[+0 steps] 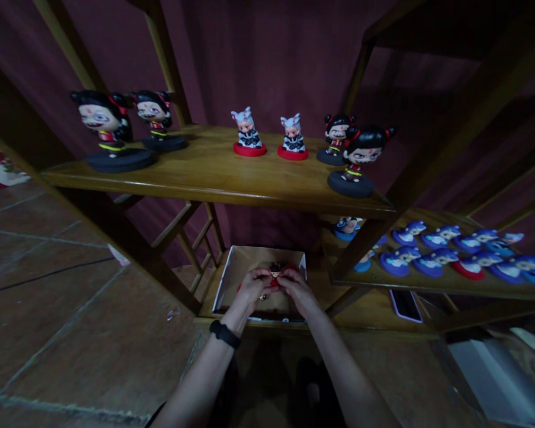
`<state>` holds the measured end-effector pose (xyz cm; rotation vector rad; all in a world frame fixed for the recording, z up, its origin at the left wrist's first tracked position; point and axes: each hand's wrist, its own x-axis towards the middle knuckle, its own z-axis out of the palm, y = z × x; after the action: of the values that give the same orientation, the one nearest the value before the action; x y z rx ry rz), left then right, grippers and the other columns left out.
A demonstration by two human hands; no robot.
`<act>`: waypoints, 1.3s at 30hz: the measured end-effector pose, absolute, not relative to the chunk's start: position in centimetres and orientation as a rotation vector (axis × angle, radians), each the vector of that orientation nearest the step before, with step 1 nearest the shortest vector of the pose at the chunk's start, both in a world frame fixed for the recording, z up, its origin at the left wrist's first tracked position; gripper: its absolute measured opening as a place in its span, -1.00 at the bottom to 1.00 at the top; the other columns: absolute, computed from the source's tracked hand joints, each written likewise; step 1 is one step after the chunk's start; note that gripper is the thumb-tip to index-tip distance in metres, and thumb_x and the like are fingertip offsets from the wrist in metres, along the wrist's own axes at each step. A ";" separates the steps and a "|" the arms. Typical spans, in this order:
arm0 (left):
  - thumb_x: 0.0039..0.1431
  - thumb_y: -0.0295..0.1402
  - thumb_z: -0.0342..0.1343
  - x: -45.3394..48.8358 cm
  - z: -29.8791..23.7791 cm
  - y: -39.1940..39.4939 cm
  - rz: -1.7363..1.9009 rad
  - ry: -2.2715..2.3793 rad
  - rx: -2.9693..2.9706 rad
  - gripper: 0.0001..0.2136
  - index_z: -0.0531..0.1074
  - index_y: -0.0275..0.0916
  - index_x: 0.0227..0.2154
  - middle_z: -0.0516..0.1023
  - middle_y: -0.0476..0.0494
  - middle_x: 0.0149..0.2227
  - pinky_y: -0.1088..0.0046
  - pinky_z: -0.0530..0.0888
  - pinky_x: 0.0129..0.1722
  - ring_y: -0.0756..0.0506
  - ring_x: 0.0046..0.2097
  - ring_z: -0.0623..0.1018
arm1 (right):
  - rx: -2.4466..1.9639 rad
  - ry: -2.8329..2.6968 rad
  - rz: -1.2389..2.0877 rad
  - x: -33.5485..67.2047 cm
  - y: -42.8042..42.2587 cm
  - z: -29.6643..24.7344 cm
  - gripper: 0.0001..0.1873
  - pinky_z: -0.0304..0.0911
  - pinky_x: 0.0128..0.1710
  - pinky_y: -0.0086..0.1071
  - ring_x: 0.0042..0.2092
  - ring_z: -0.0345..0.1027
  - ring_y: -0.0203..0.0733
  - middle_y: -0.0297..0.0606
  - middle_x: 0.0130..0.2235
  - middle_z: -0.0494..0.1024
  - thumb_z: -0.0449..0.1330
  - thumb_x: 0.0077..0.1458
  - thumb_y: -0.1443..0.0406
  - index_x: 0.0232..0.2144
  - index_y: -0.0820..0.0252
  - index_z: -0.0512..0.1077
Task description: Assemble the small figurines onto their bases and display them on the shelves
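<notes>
My left hand (pixel 252 286) and my right hand (pixel 298 288) meet over an open cardboard box (pixel 232 267) on the lowest shelf. Together they grip a small dark-haired figurine with a red base (pixel 275 273), fingers curled round it from both sides. A black band sits on my left wrist (pixel 224 333). Whatever else lies in the box is hidden by my hands.
The wooden upper shelf (pixel 214 172) carries several figurines: two large dark-haired ones (pixel 111 128) at the left, two white-haired ones on red bases (pixel 270 135), two more at the right (pixel 354 157). Several blue figurines (pixel 446 252) lie on the right shelf. A phone (pixel 405 305) lies below them.
</notes>
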<state>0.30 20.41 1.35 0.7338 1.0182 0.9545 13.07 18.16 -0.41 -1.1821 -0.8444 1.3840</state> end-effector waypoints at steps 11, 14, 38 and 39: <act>-0.18 -0.52 0.27 -0.2 1.1 20.6 0.931 1.019 0.725 -0.81 0.38 -0.31 -0.46 0.53 -0.08 -0.46 0.41 0.53 -0.37 -0.03 -0.42 0.54 | -1.172 -0.819 1.398 13.0 18.1 -0.3 -0.75 0.24 -0.32 -0.36 -0.33 0.32 -0.23 -0.37 -0.43 0.45 0.28 -0.26 0.12 -0.52 0.13 0.38; -0.21 -0.53 0.27 -0.1 1.2 20.5 0.954 0.994 0.716 -0.77 0.36 -0.31 -0.44 0.52 -0.07 -0.46 0.38 0.53 -0.37 -0.04 -0.42 0.54 | -1.182 -0.839 1.391 13.2 18.0 -0.3 -0.75 0.24 -0.31 -0.35 -0.32 0.33 -0.22 -0.37 -0.41 0.47 0.28 -0.25 0.13 -0.49 0.12 0.40; -0.33 -0.71 0.07 -0.1 1.7 21.4 1.047 0.907 0.938 -0.70 0.38 -0.31 -0.45 0.49 -0.01 -0.50 0.59 0.37 -0.43 0.05 -0.46 0.46 | -1.083 -1.107 1.124 13.2 18.8 -0.7 -0.68 0.22 -0.08 -0.31 -0.15 0.34 -0.23 -0.34 -0.18 0.48 0.15 -0.16 0.34 -0.25 0.05 0.39; -0.34 -0.72 0.06 -0.1 1.7 21.4 1.061 0.893 0.945 -0.71 0.38 -0.31 -0.46 0.49 0.00 -0.50 0.59 0.37 -0.42 0.05 -0.46 0.46 | -1.081 -1.124 1.110 13.2 18.7 -0.7 -0.68 0.23 -0.08 -0.31 -0.14 0.35 -0.23 -0.34 -0.17 0.48 0.14 -0.14 0.34 -0.24 0.05 0.39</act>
<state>-0.08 21.44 1.72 0.9447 0.8931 1.0606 13.19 18.74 -0.66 -1.0807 -1.1241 1.1100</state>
